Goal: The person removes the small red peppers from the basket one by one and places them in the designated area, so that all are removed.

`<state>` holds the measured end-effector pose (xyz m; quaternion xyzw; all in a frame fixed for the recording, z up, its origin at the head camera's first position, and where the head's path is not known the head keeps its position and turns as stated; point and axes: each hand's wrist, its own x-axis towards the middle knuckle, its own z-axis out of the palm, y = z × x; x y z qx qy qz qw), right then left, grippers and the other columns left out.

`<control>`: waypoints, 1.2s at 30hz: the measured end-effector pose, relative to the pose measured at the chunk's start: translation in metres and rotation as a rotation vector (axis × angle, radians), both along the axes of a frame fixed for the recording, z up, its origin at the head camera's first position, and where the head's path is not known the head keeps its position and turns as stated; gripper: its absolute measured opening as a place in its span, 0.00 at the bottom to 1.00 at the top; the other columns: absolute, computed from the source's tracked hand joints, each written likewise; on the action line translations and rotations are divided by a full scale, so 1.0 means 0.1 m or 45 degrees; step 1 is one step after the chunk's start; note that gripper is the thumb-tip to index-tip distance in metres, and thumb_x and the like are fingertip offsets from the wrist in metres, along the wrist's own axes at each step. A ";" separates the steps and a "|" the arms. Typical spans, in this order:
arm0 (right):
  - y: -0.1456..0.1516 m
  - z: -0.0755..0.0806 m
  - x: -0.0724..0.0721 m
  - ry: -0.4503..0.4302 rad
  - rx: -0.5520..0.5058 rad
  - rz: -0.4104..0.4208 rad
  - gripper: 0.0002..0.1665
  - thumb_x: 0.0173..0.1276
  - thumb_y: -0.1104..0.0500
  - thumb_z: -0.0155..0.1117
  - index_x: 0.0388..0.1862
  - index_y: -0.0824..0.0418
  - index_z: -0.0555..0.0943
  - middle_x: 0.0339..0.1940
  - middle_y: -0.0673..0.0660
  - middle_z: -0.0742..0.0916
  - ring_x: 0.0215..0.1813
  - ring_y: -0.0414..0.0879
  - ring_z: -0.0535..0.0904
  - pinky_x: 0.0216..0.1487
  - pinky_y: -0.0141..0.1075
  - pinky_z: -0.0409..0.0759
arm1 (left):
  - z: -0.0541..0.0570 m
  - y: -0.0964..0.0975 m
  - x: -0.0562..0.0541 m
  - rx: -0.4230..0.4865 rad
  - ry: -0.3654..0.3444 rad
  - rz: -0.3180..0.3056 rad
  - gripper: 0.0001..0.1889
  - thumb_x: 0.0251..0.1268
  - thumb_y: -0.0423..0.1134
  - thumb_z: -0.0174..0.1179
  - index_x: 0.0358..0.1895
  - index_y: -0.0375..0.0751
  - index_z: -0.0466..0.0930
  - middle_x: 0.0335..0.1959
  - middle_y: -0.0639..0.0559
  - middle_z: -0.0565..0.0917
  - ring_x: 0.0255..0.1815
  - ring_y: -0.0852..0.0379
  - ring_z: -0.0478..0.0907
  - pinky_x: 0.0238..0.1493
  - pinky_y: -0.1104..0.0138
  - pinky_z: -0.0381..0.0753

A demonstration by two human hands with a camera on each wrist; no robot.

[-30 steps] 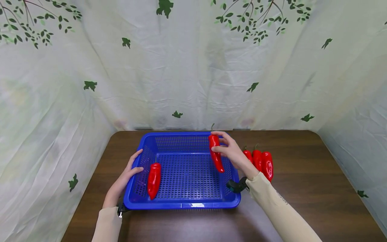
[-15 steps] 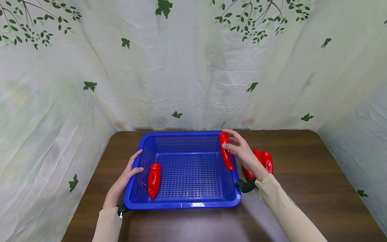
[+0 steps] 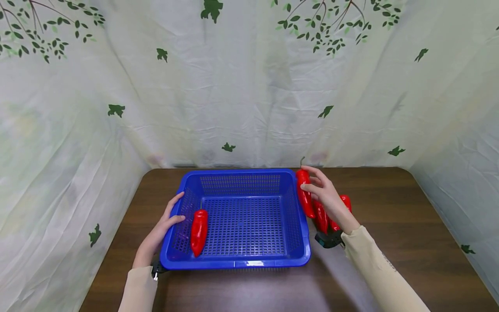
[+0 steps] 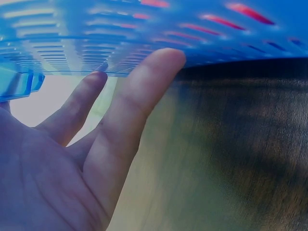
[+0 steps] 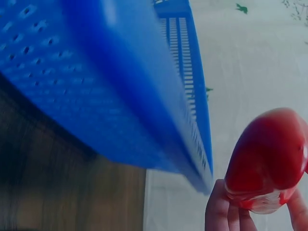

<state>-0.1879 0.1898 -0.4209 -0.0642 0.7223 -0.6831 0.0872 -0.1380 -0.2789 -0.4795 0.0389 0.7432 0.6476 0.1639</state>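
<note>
My right hand pinches a long glossy red chili pepper between thumb and fingers, stem up, just beyond the right rim of the blue plastic basket. In the right wrist view, the rounded pepper sits above the fingers, beside the basket wall. Another red chili pepper lies at the left inside the basket. On the basket's left side rests my left hand; the left wrist view has its extended fingers touching the slotted outer wall.
More red peppers lie on the brown wooden table right of the basket, partly hidden by my right hand and wrist. A pale curtain with leaf prints hangs behind the table and along both sides.
My right hand has carried its chili pepper rightward, from over the basket to outside its right rim, covering more of the peppers on the table. The left hand and basket have stayed put.
</note>
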 end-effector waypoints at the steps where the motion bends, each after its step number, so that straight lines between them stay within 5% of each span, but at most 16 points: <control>1: 0.02 0.00 0.00 -0.006 -0.009 -0.010 0.33 0.69 0.62 0.57 0.72 0.55 0.62 0.62 0.65 0.72 0.54 0.51 0.76 0.51 0.41 0.79 | 0.00 0.00 0.00 -0.002 0.000 0.000 0.37 0.69 0.42 0.46 0.76 0.62 0.37 0.75 0.39 0.36 0.70 0.26 0.43 0.55 0.34 0.65; 11: 0.19 -0.02 0.03 -0.031 -0.043 -0.047 0.32 0.71 0.62 0.54 0.73 0.56 0.61 0.61 0.67 0.71 0.50 0.46 0.75 0.46 0.36 0.79 | 0.00 0.00 0.02 -0.013 -0.002 0.005 0.37 0.69 0.42 0.46 0.76 0.62 0.37 0.75 0.39 0.36 0.70 0.26 0.43 0.55 0.34 0.64; 24: 0.57 -0.23 0.09 -0.043 0.024 -0.091 0.34 0.72 0.57 0.54 0.74 0.53 0.58 0.65 0.63 0.68 0.57 0.48 0.70 0.49 0.37 0.78 | -0.01 0.00 0.00 -0.003 -0.003 0.001 0.37 0.69 0.42 0.46 0.76 0.62 0.37 0.75 0.39 0.37 0.70 0.26 0.44 0.55 0.35 0.66; 36: 0.86 -0.26 0.14 0.024 -0.090 -0.138 0.30 0.72 0.61 0.53 0.72 0.53 0.62 0.54 0.51 0.74 0.50 0.41 0.75 0.45 0.32 0.80 | -0.02 0.00 0.00 0.011 0.013 -0.007 0.36 0.70 0.41 0.45 0.76 0.62 0.38 0.75 0.38 0.37 0.70 0.27 0.44 0.56 0.35 0.64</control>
